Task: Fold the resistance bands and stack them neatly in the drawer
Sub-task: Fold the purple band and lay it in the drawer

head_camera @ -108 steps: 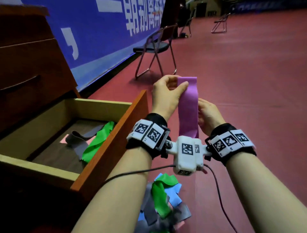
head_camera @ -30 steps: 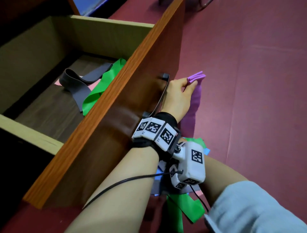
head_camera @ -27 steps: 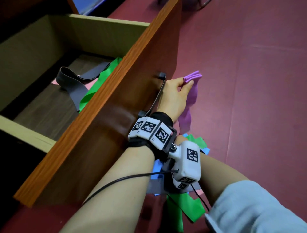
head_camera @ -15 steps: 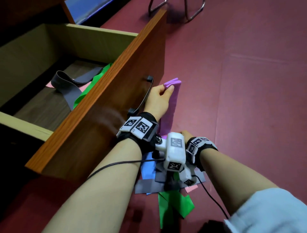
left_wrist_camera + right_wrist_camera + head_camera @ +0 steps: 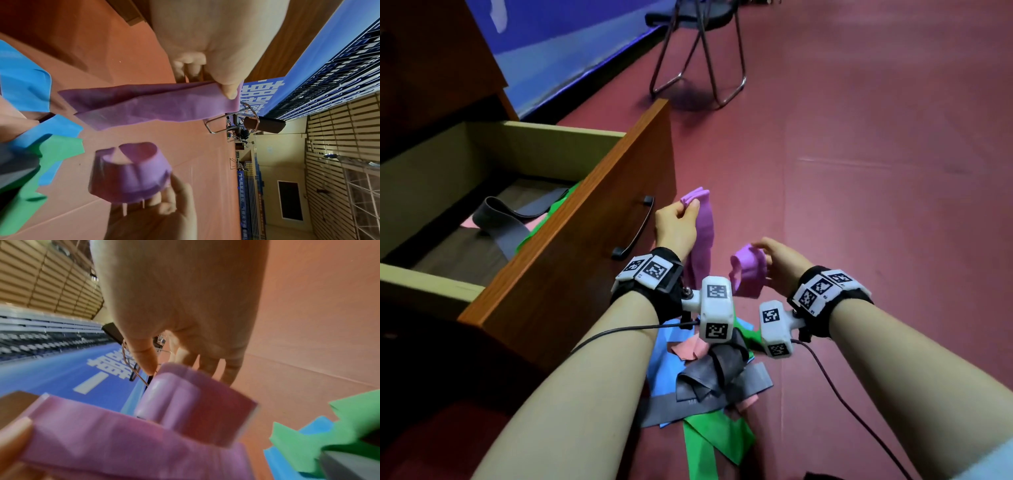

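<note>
Pinched at its upper end by the left hand, the soft purple rubber resistance band hangs in front of the open wooden drawer; the right hand cradles its looped lower end on loosely curled fingers. Step in hand looks like folding: next, bring the two ends together, flatten, then lift over the drawer's front edge. Drawer holds loose grey, green and pink bands, not stacked.

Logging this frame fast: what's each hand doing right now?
Left hand: pinching the top end of the purple band.
Right hand: fingers curled around the band's bunched lower end.
</note>
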